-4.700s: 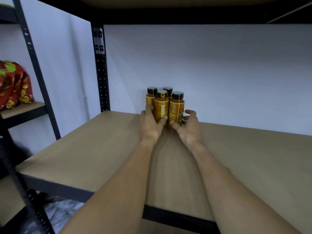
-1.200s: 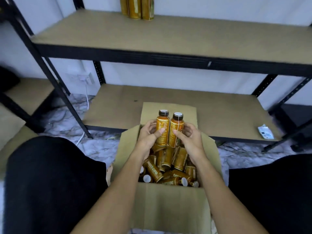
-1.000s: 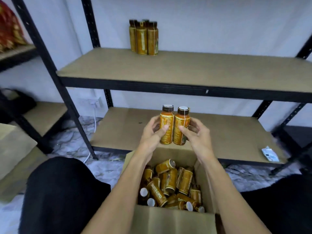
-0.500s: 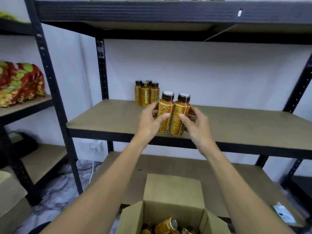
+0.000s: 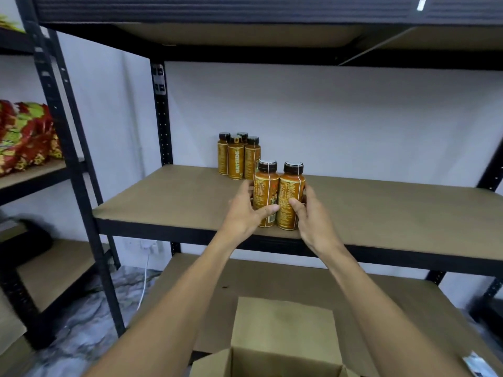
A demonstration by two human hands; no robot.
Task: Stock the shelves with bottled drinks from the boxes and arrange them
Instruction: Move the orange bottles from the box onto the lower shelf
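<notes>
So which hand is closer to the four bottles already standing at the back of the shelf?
Left. The left hand sits just in front of the four bottles, gripping the left held bottle. The right hand is farther right, on the other bottle.

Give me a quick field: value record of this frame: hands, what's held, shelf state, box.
left hand: gripping the left bottle
right hand: gripping the right bottle
held bottles: upright, side by side, at the front edge of the middle shelf; contact with the board unclear
stocked group: four bottles upright at the shelf's back left
cardboard box: open, below the hands; contents out of view
neighbouring shelf: red and green packets
</notes>
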